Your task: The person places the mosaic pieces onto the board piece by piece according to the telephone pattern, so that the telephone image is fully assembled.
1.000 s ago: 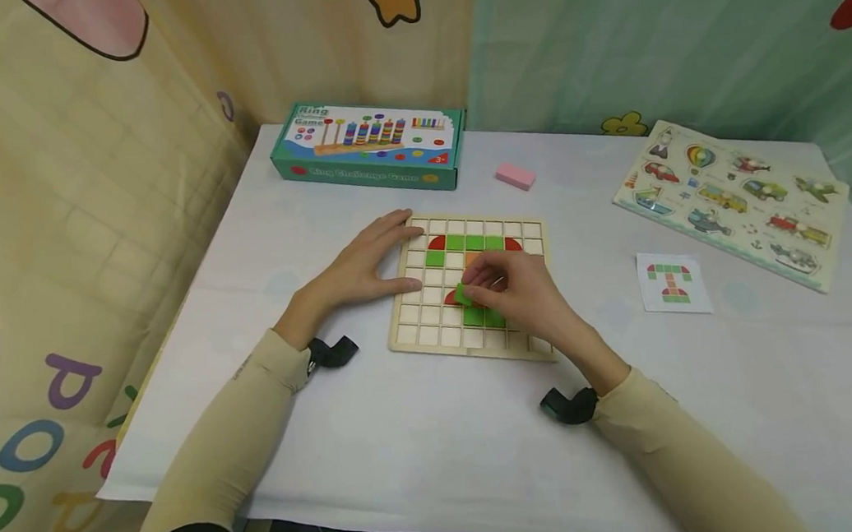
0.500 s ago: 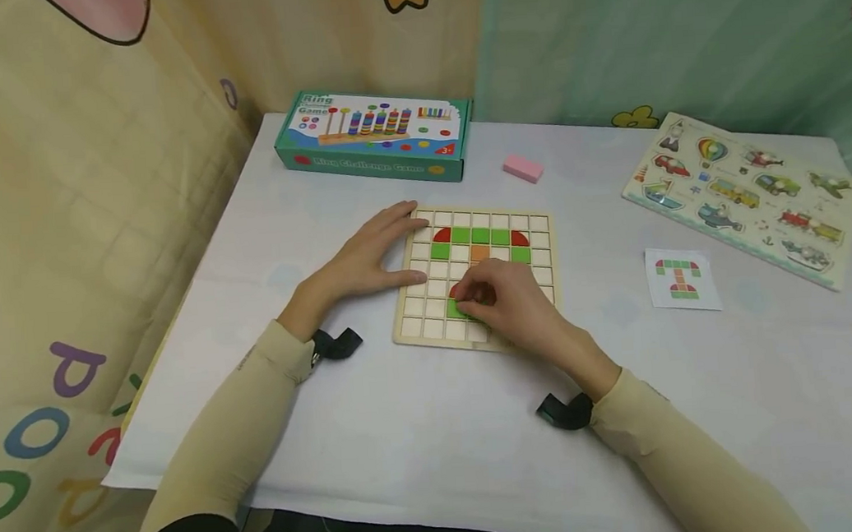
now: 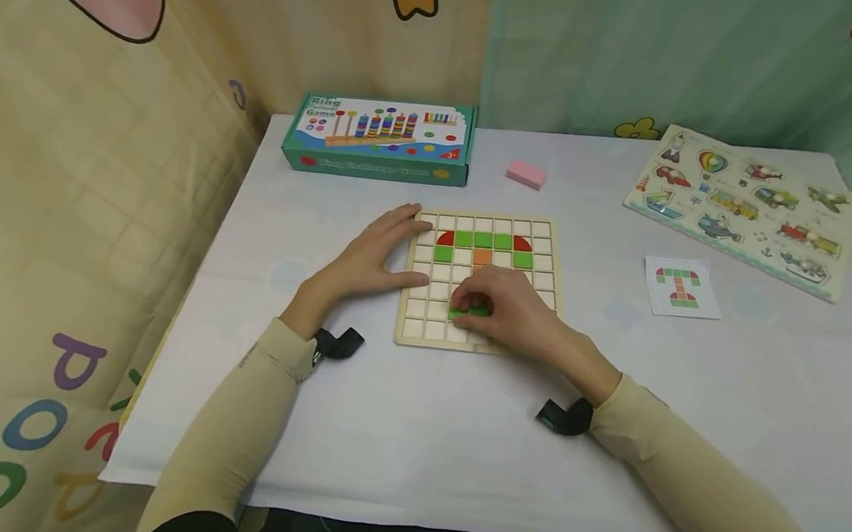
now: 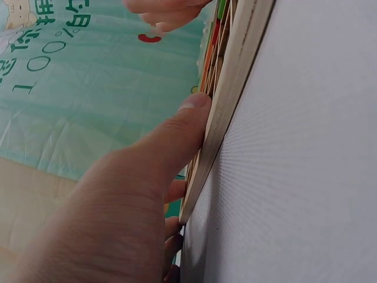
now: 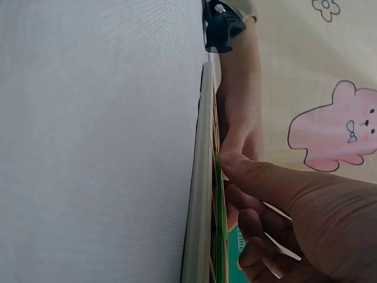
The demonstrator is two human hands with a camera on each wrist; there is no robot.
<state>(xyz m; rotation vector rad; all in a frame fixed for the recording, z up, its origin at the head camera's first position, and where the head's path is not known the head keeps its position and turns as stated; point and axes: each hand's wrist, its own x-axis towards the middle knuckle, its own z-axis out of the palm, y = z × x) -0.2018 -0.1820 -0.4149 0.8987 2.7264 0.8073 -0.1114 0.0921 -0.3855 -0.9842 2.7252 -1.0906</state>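
A wooden grid board [image 3: 416, 329] lies on the white table, holding green squares, red quarter-round pieces and an orange square [image 3: 482, 257]. My left hand [image 3: 362, 262] rests along its left edge with fingers spread; the left wrist view shows the thumb [image 4: 191, 115] against the board's side. Over the lower middle cells, my right hand [image 3: 506, 303] pinches a green square tile [image 3: 457, 314] between thumb and fingertips, down at the board's surface. In the right wrist view the thumb [image 5: 241, 167] touches the green edge. My right hand hides several lower cells.
A pattern card [image 3: 682, 288] lies to the right of the board. Behind it is a vehicle puzzle board [image 3: 744, 207]. A pink block [image 3: 526, 174] and a green Ring Challenge Game box [image 3: 380, 140] stand at the back. Printed curtains surround the table.
My right hand has brought the green tile down and slightly left onto the board's lower rows, uncovering the green square at the upper right. My left hand stays on the board's edge.
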